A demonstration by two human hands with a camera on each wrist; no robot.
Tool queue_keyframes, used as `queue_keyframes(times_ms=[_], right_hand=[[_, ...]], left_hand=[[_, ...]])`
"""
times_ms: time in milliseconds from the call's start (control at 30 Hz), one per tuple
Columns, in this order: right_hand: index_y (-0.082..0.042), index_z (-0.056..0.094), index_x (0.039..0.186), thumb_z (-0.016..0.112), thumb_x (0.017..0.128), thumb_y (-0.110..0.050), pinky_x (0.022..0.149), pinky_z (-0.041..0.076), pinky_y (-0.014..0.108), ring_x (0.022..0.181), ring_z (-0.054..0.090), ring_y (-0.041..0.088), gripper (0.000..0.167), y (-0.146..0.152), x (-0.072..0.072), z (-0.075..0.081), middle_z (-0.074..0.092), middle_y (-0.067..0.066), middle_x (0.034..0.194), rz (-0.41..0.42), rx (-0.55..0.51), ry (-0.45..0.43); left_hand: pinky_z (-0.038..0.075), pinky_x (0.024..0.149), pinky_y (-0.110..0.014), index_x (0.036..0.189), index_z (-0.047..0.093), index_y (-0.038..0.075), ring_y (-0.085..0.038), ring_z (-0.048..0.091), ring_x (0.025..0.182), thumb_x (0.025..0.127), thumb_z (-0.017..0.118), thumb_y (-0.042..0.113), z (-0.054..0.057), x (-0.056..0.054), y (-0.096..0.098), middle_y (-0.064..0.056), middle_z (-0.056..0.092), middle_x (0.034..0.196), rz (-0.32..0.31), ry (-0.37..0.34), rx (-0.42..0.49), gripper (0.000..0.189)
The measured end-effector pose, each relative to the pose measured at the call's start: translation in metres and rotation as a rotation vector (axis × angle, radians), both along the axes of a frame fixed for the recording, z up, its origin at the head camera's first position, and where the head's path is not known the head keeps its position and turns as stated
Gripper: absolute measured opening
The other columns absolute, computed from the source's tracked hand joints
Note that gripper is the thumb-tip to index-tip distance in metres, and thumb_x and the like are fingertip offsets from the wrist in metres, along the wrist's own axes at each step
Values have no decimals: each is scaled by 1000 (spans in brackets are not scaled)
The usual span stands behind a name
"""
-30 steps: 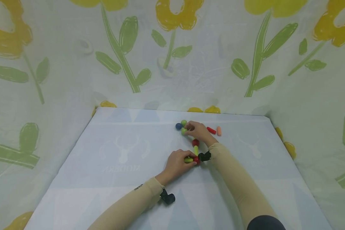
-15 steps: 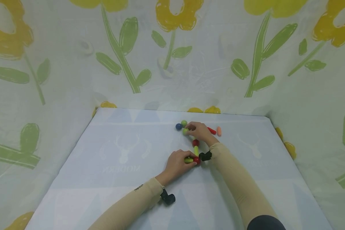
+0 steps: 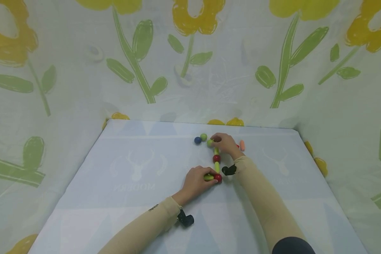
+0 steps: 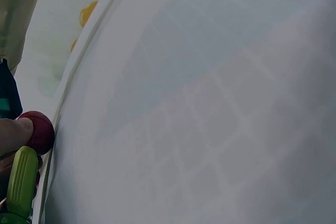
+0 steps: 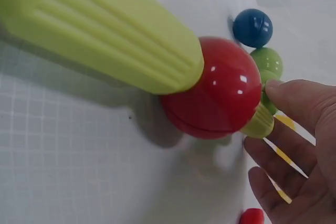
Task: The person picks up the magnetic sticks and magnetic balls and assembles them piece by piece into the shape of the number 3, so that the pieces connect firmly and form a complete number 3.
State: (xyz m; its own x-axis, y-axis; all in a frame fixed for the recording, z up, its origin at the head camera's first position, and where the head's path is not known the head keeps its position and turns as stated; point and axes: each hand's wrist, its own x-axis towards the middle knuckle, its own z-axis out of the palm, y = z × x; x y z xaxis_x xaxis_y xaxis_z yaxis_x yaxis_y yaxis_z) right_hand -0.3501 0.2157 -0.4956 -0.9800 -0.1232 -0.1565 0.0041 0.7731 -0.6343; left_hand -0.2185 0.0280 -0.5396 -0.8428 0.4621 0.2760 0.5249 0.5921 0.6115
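Note:
In the head view my left hand (image 3: pixel 194 182) grips a red ball (image 3: pixel 218 178) at the near end of a chain of toy balls and rods. A short yellow-green rod (image 3: pixel 208 177) sticks out leftward from that ball, under my fingers. Another yellow-green rod (image 3: pixel 217 167) runs away from it to a second red ball (image 3: pixel 216 158), and a further yellow-green rod (image 3: pixel 216 151) extends beyond. My right hand (image 3: pixel 227 144) pinches a light green ball (image 3: pixel 210 143) between thumb and finger, right at that rod's far end. The right wrist view has the pinched green ball (image 5: pixel 269 92) partly behind my thumb.
Just left of my right hand lie a dark blue ball (image 3: pixel 198 140) and another light green ball (image 3: pixel 204 137). A red rod (image 3: pixel 237 146), mostly hidden by the hand, and an orange rod (image 3: pixel 242 145) lie to its right. The table's back edge borders a flowered curtain (image 3: pixel 228 88).
My right hand has moved right with the pinched green ball, from beside the blue and green balls to the end of the chain's far rod. My left hand has stayed on the near red ball.

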Motion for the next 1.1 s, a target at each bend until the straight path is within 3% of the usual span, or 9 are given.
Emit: queue_keyframes(times_ms=[567,800,1100], right_hand=[[-16,65,129,67,98,-31,91,53,46,116,62,32,34,22,4,-4,66,16,129,-67,-63,-2],[-16,64,134,65,100,-33,97,50,49,125,57,34,38,28,7,-2,61,17,137,-80,-104,-39],[-18,65,134,64,101,-31,98,49,49,127,56,34,35,28,6,-1,61,15,138,-68,-70,-62]], left_hand=[[37,67,-21,108,77,29,-3,49,73,87,81,38,-2,0,2,16,70,90,11,15,-18,23],[38,68,-21,108,77,29,-3,51,75,87,81,37,-2,1,2,16,71,90,11,12,-10,23],[41,69,-22,107,78,28,-4,52,76,87,82,34,-1,1,1,16,70,89,11,2,10,21]])
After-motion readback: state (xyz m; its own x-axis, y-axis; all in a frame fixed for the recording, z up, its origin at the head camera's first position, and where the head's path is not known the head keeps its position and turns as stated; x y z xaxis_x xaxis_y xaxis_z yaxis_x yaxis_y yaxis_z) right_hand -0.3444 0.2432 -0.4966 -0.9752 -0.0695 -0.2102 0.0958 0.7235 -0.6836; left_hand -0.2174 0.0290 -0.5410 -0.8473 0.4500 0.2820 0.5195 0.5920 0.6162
